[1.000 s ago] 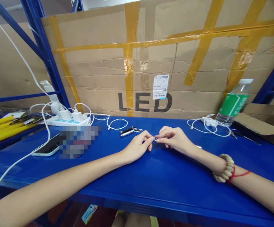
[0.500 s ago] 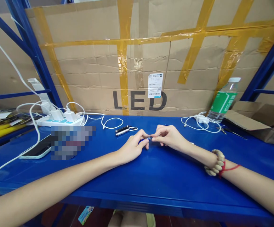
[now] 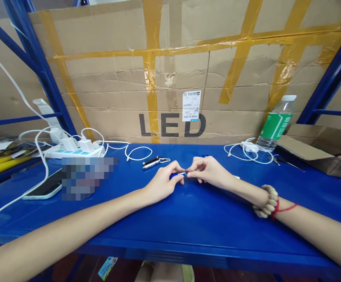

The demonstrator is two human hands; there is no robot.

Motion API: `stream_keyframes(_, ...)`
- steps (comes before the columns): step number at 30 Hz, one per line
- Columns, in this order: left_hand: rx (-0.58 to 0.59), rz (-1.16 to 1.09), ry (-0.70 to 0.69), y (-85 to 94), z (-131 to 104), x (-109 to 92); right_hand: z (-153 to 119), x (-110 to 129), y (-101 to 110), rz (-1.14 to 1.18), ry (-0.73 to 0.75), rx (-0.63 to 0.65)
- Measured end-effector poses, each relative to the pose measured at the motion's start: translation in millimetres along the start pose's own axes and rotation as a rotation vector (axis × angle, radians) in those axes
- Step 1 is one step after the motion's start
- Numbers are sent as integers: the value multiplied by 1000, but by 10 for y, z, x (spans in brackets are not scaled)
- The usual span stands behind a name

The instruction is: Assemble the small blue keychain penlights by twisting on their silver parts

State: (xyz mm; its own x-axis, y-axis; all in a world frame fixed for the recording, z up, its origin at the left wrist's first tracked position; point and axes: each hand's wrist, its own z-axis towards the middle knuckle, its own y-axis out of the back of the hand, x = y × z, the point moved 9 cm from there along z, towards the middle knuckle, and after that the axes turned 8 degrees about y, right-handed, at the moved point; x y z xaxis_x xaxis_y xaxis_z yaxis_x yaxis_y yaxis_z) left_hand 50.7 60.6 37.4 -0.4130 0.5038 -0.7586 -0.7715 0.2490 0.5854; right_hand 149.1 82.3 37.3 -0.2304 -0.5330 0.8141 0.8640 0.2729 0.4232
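Blue table (image 3: pixel 217 223) stands before taped cardboard (image 3: pixel 114 90). Between two hands is the small blue-and-silver item (image 3: pixel 181 173) — the left hand (image 3: pixel 163 182) has its grip closed on it, the right hand (image 3: pixel 210 170) pinches its silver end. Two slim tubes (image 3: pixel 151 163) lie nearby.

Blue shelf (image 3: pixel 217 231), phone (image 3: pixel 45 186), penlights (image 3: pixel 151 162), bottle (image 3: pixel 276 124)

Black letters reading "LED" stand on the cardboard box (image 3: pixel 114 90) behind the desk's back edge — the white label (image 3: pixel 191 106) and green bottle label (image 3: pixel 275 126) carry print too small to read.
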Motion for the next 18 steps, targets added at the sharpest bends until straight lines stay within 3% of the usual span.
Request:
stream_keyframes(11, -59, -85, -13, 43, 24, 44, -1, 29, 45, -114, 82, -22)
stream_keyframes(18, -41, -120, -11, 30, 28, 51, 2, -28, 48, -144, -27, -18)
